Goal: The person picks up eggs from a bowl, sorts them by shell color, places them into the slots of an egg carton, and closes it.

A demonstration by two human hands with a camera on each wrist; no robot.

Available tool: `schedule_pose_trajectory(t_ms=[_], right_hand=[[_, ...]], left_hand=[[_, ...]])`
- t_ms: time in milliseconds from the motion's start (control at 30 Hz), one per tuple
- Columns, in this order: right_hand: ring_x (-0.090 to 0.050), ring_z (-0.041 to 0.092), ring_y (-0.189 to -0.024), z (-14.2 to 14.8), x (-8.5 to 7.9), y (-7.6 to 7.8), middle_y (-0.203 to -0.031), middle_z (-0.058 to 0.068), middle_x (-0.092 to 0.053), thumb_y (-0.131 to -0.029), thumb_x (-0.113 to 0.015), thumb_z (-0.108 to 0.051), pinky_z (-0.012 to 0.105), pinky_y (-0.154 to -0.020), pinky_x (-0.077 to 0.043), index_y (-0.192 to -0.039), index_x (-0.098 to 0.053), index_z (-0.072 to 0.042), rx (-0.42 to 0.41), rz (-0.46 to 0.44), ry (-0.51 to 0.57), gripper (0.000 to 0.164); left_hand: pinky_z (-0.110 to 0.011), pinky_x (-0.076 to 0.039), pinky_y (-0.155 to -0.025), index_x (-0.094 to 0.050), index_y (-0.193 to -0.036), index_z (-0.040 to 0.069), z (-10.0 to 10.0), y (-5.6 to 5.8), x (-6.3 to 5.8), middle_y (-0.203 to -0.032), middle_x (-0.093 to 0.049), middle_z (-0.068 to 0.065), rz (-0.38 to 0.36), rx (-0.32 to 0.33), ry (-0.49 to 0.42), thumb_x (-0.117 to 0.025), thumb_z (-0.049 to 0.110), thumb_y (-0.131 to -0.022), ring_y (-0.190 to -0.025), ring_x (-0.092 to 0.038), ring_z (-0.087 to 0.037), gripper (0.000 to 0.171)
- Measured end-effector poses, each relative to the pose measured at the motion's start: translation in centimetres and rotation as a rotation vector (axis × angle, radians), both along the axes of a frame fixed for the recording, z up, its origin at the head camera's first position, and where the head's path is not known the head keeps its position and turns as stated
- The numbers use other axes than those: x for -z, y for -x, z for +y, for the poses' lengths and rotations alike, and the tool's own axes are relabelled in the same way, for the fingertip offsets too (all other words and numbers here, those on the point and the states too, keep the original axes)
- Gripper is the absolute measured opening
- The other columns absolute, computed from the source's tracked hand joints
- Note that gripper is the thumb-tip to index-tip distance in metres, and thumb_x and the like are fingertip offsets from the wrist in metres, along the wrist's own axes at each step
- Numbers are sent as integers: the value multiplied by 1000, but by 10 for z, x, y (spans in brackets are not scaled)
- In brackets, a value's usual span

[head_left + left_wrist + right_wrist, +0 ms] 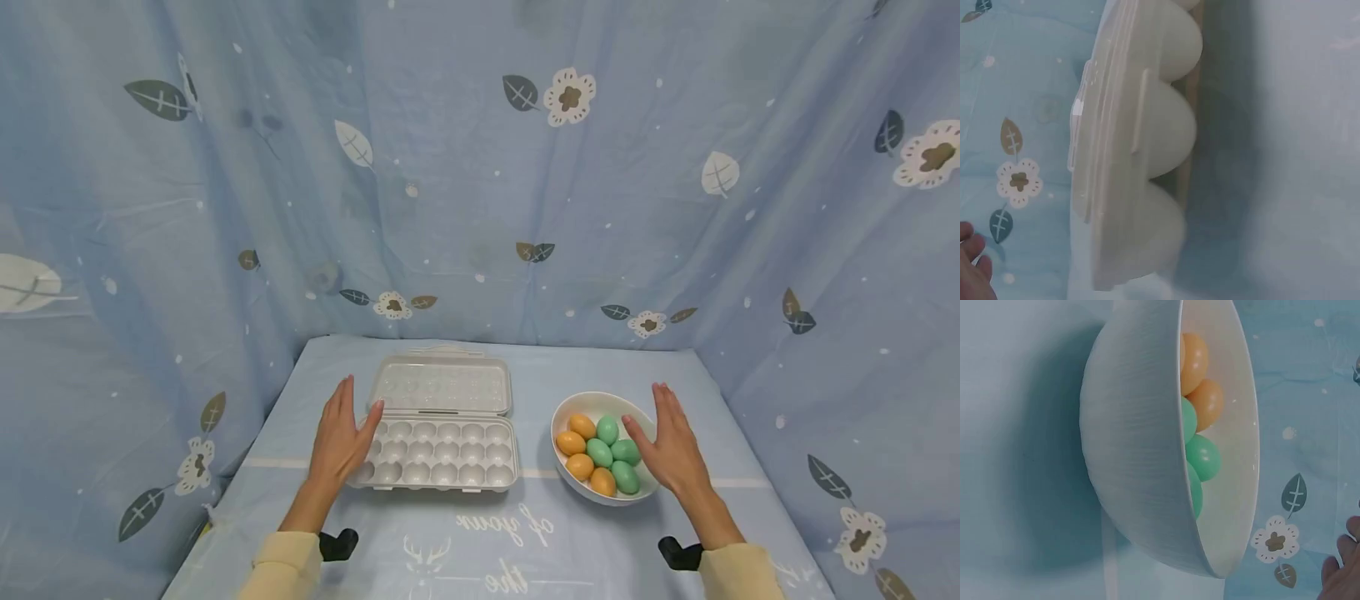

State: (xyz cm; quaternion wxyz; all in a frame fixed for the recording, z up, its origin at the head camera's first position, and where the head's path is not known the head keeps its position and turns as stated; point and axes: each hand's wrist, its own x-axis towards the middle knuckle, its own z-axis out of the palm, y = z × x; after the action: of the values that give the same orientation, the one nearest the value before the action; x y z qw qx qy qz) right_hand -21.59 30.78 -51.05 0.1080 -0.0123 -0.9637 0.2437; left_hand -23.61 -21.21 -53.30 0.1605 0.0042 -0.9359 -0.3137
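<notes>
A pale egg carton lies unfolded on the table, its see-through lid tipped back and its cups bare. My left hand hovers at the carton's left side with straight fingers, holding nothing. To the right stands a white bowl with several orange eggs and green eggs in it. Over the bowl's right edge is my right hand, fingers straight and thumb spread, also holding nothing. In the right wrist view the bowl's side hides part of the eggs.
A pale blue cloth with printed writing covers the table. Blue curtains with leaves and flowers hang behind it and on both sides. Each wrist wears a black strap mount.
</notes>
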Motion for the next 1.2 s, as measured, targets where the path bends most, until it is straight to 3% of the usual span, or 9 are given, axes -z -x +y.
schedule_pose_trajectory(t_ms=[200,433,600,900,1200], right_hand=[[-26,54,-149,-6,9,6,-165,31,-22,-102,-54,-59,73,-115,-28,-163,-18,-2,-23,-63,86,91],[-39,51,-143,-17,17,13,-160,30,-33,-100,-58,-59,69,-112,-38,-160,-27,-1,-43,-140,121,89],[-43,49,-141,-27,22,21,-156,29,-40,-100,-63,-51,66,-111,-41,-158,-33,-1,-62,-161,134,82],[-49,44,-137,-40,36,38,-152,26,-48,-99,-68,-45,59,-113,-43,-154,-41,0,-102,-210,143,76],[-52,46,-134,-50,42,47,-147,28,-53,-99,-69,-40,60,-113,-43,-149,-45,4,-130,-209,143,71]], left_hand=[[-62,-26,-122,-22,-161,-4,-3,-11,11,-164,-25,-30,-102,-30,-89,-48,53,-106,-152,-25,-48,84],[-63,-24,-122,-22,-160,-7,-10,-31,33,-162,-25,-34,-118,-53,-174,-50,47,-107,-151,-23,-51,81],[-64,-21,-122,-20,-160,-8,-11,-44,48,-162,-23,-34,-142,-57,-225,-50,46,-107,-150,-22,-52,80],[-66,-22,-122,-17,-159,-10,-4,-58,69,-161,-23,-36,-225,-53,-201,-49,50,-107,-149,-24,-55,86],[-66,-22,-117,-17,-158,-10,0,-60,78,-158,-31,-38,-257,-72,-142,-57,52,-102,-144,-35,-54,93]])
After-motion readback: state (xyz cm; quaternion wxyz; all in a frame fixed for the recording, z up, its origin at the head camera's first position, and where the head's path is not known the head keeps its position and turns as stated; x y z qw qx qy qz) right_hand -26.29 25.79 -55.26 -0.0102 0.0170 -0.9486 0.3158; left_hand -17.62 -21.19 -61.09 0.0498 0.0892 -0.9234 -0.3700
